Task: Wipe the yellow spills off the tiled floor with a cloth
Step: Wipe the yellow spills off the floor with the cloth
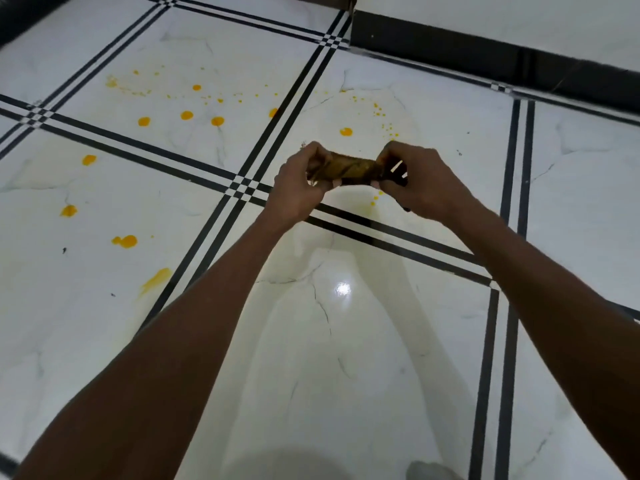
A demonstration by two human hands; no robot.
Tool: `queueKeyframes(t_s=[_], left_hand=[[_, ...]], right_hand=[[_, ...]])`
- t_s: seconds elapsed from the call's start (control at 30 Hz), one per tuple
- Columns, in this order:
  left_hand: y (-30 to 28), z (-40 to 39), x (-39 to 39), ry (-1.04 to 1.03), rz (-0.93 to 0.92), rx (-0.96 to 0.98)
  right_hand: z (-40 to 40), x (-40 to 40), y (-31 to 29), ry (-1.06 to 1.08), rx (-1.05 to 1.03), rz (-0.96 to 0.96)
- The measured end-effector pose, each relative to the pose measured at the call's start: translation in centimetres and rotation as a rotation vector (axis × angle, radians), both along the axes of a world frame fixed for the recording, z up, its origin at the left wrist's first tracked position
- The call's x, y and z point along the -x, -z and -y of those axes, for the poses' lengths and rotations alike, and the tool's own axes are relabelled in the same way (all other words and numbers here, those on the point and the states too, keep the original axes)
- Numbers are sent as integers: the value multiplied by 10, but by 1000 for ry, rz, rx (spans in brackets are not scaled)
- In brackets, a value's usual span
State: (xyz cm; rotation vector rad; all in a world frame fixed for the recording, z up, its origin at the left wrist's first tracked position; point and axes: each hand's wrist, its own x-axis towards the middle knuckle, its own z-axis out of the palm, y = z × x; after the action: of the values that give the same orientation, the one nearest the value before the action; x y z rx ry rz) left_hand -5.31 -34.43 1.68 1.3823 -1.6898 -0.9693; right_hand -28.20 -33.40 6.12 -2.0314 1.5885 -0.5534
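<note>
Both hands are raised over the white tiled floor [346, 358], the left hand [298, 183] and the right hand [420, 180] each clamped on one end of a twisted, yellow-stained cloth [349, 169] stretched between them. Yellow spills [187, 115] dot the tiles to the far left, with more drops beyond the hands and a smear [156, 278] at near left. A dark skirting [450, 46] runs along the far right wall.

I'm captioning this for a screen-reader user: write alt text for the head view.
Both hands, left hand and right hand, hold a bunched, yellow-stained cloth above a white tiled floor with black lines. Yellow spills dot the tiles to the left and ahead.
</note>
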Motion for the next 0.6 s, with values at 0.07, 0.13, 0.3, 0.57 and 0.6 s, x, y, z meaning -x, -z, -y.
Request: queueKeyframes(t_s=[0.07,0.13,0.3,0.57,0.6], left_hand=[[16,-9,2,33,47,-91],[40,-23,1,84,129,-155],[90,-51,-19,48,269,-213],[130,-18,-35,-120,561,71],[136,-10,-37,-114,586,98]], right_hand=[[-8,3,15,-35,-65,-192],[-19,7,40,-123,-205,-307],[-38,12,101,-10,-279,-322],[-31,-36,192,-62,26,-353],[-31,-33,201,-29,97,-381]])
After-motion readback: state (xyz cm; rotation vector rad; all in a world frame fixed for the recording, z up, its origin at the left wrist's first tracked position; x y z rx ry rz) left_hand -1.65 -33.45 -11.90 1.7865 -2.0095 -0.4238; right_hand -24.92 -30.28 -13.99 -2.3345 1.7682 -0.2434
